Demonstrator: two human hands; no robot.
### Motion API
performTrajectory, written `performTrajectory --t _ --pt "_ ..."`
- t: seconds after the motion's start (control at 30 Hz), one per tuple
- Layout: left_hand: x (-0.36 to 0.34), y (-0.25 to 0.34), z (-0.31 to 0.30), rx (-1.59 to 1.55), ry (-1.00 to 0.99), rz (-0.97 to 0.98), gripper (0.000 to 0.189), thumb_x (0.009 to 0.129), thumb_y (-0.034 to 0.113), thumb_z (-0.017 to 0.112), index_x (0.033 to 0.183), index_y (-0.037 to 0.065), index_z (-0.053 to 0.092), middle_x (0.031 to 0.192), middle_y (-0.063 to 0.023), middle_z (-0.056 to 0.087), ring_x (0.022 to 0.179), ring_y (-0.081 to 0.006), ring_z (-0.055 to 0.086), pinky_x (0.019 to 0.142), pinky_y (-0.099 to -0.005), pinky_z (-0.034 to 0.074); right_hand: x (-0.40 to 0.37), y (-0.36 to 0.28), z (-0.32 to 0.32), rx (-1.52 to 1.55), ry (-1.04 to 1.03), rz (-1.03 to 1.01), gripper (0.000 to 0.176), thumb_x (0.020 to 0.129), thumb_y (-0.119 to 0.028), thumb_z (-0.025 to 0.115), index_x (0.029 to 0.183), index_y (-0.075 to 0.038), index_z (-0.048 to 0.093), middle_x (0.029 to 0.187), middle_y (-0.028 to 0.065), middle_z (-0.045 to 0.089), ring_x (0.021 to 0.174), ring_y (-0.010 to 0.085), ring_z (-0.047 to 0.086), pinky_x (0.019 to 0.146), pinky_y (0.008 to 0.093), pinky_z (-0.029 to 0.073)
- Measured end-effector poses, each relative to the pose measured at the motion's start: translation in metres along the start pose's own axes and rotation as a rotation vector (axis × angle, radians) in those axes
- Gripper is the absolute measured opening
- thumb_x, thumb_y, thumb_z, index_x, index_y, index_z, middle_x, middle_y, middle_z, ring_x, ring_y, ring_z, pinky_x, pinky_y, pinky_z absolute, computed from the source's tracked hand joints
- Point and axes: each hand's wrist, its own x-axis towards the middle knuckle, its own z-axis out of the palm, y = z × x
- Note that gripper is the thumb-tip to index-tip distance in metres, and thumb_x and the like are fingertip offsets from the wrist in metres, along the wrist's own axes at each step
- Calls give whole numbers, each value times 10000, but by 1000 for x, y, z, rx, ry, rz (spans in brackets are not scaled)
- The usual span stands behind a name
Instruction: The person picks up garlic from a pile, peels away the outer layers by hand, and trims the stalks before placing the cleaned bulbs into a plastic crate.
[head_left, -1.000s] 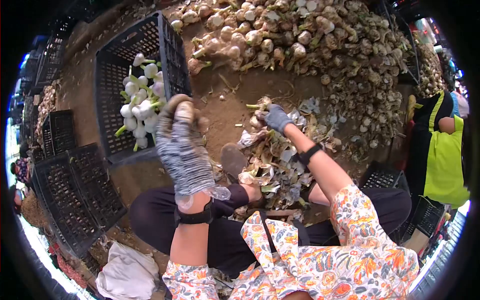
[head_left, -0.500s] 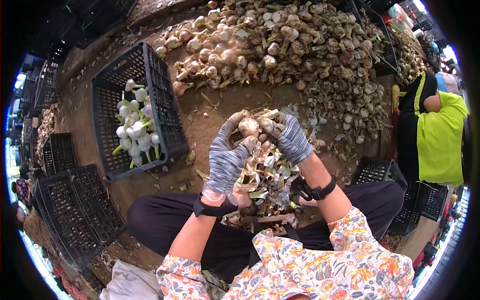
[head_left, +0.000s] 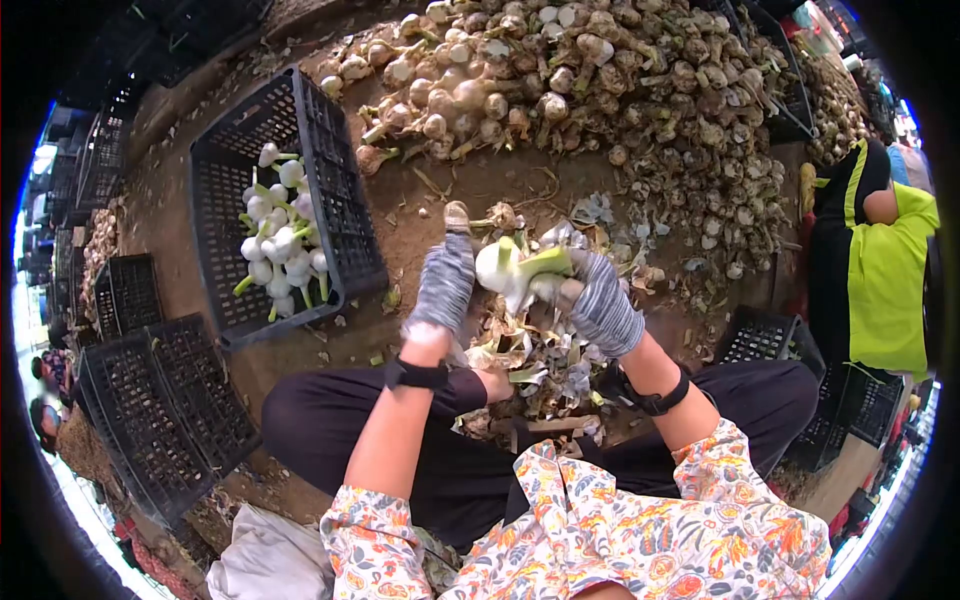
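Note:
My left hand, in a grey striped glove, is raised upright just left of the peeled garlic, its fingers seen edge-on and partly hidden. My right hand, gloved the same way, is closed round the green stem of a white peeled garlic bulb. A brown unpeeled bulb with its stem lies just beyond my hands. Beneath them is a heap of loose skins and leaf scraps. To the left, a black crate holds several clean white bulbs.
A large pile of unpeeled garlic covers the ground ahead. More black crates stand at the lower left, and another is at the right. A person in a yellow-green top sits at the right. Grey cloth lies at lower left.
My hands have moved apart. The brown bulb between them is out of my grasp, and a white bulb with a green stem now shows at my right hand. The view has shifted slightly.

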Motion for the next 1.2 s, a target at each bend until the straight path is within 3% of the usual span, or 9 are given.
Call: performTrajectory --t 0.07,0.23,0.67,0.93,1.0,1.03,1.07,1.13,1.2 --pt "-3 -1 14 -27 258 981 454 831 454 550 891 8 609 719 -37 595 671 -110 567 581 -229 468 4 9 -3 -28 177 -82 265 770 -93 592 1007 21 561 841 102 619 769 181 579 721 305 470" --pt "-23 -17 28 255 61 1152 244 778 121 656 981 -1 595 992 -71 547 854 -131 542 767 -255 451 9 23 -5 -359 362 -491 267 803 -66 548 1057 14 529 1035 125 566 883 202 561 775 293 454" --pt "-10 -14 5 -351 -645 679 304 759 278 681 933 41 602 969 -73 571 890 -159 539 787 -273 441 13 12 -13 1073 89 474 118 845 -202 491 841 -87 515 567 -7 478 383 73 407 310 216 335" --pt "18 -27 8 -1015 -471 303 255 845 170 574 1050 21 550 1004 -74 590 926 -162 578 739 -245 515 -34 -7 -20 719 -248 375 238 841 -236 532 1000 -62 500 579 -41 401 385 31 317 321 167 256" --pt "18 -26 9 -1046 -349 316 272 839 198 588 1047 27 555 990 -65 601 894 -134 590 675 -197 524 -38 2 -32 1360 -481 537 341 784 -148 566 1077 -16 449 601 -11 440 405 37 391 315 162 326" --pt "20 -29 7 -1033 -378 321 258 839 190 587 1039 29 559 977 -70 601 879 -131 590 652 -187 521 -36 -18 -31 1698 -114 616 444 716 -80 597 1106 13 406 612 24 493 419 56 471 330 187 413" --pt "22 -30 6 -1016 -410 328 244 840 181 586 1031 32 563 964 -75 602 864 -127 591 629 -177 518 -36 -25 -26 1319 289 180 437 731 -227 660 1047 -15 446 764 46 535 418 54 486 316 172 408" --pt "25 -28 3 -1004 -339 339 230 844 175 580 1017 24 565 944 -78 598 829 -130 584 603 -183 507 -18 3 -59 1331 -581 -236 290 781 -217 621 918 -44 433 659 16 523 372 47 467 310 186 421" --pt "25 -28 -2 -980 -182 348 207 851 162 569 989 8 568 905 -83 590 757 -135 569 552 -195 484 -1 19 -74 1492 -843 -218 312 779 -194 612 946 -7 427 695 67 568 363 76 477 359 206 470"
